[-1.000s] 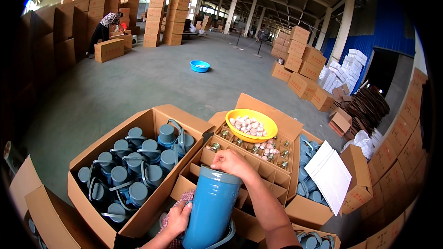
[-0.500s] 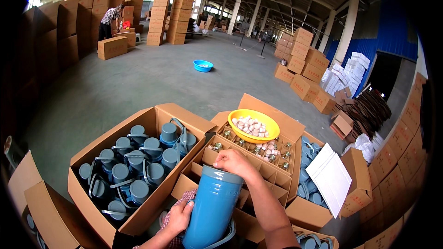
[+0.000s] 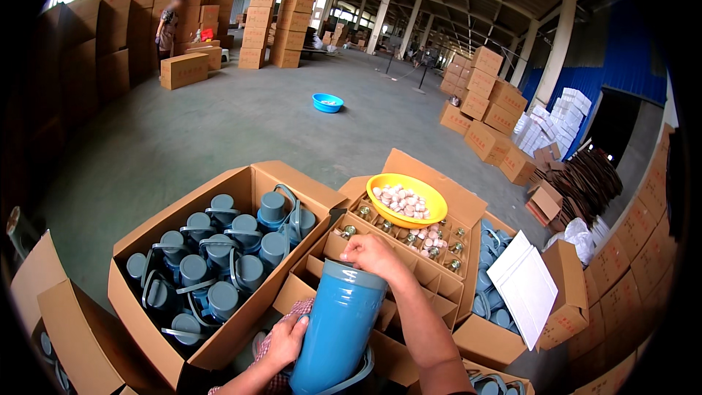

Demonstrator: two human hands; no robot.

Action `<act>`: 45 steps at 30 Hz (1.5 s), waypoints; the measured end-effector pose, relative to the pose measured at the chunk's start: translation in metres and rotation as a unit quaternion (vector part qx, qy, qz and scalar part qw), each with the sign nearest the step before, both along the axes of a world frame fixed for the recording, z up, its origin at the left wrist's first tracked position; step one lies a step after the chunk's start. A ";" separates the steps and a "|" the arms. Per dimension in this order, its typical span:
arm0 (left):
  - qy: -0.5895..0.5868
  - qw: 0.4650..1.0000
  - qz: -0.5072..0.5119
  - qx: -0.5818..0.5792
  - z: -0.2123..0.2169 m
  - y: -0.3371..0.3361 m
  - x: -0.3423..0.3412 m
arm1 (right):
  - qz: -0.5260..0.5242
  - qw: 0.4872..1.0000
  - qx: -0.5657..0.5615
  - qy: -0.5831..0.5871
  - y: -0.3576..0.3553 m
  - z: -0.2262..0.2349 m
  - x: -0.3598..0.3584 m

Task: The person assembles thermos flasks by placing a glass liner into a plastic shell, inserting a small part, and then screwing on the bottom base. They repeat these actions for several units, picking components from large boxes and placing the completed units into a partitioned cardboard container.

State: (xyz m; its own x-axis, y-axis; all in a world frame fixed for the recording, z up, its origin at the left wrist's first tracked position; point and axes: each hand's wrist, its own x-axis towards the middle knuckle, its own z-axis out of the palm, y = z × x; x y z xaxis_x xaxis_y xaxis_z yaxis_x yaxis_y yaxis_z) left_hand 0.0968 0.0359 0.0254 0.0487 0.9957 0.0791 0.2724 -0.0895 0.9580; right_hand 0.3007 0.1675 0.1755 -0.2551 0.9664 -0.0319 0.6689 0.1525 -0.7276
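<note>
A tall blue flask body [image 3: 340, 333] with a grey rim and a grey handle stands tilted in front of me. My left hand [image 3: 287, 340] is closed around its left side, thumb on the wall. At its mouth my right hand [image 3: 371, 254] has the fingers pinched together; whatever they grip is hidden. Just beyond lies a divided carton [image 3: 431, 300], with silvery glass bottle tops [image 3: 349, 231] in some compartments. On its far part sits a yellow basin [image 3: 433, 196] of small, round, pale pink-white pieces [image 3: 401, 200], with more spilled beside it.
To the left, an open carton [image 3: 139, 322] holds several lidded blue flasks [image 3: 221, 250]. White cardboard sheets [image 3: 523, 285] rest on another flask carton at right. A blue basin [image 3: 327, 103] sits on the floor. Stacked boxes [image 3: 259, 18] and a person [image 3: 167, 33] are farther back.
My right hand has dipped slightly lower at the flask's mouth. My left hand keeps its hold. The far person has straightened from a bent posture.
</note>
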 end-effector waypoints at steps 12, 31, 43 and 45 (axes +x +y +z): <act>-0.104 0.993 0.044 -0.043 -0.025 0.011 -0.011 | -0.127 0.934 0.212 0.259 -0.017 -0.015 0.000; -0.253 0.957 0.095 -0.100 -0.056 0.013 -0.030 | 0.014 0.945 -0.101 0.310 -0.138 -0.130 0.017; -0.276 0.951 0.090 -0.104 -0.081 0.022 -0.036 | 0.036 0.941 -0.109 0.317 -0.150 -0.177 0.020; -0.258 0.955 0.092 -0.111 -0.086 0.024 -0.036 | 0.031 0.954 -0.104 0.280 -0.152 -0.169 0.022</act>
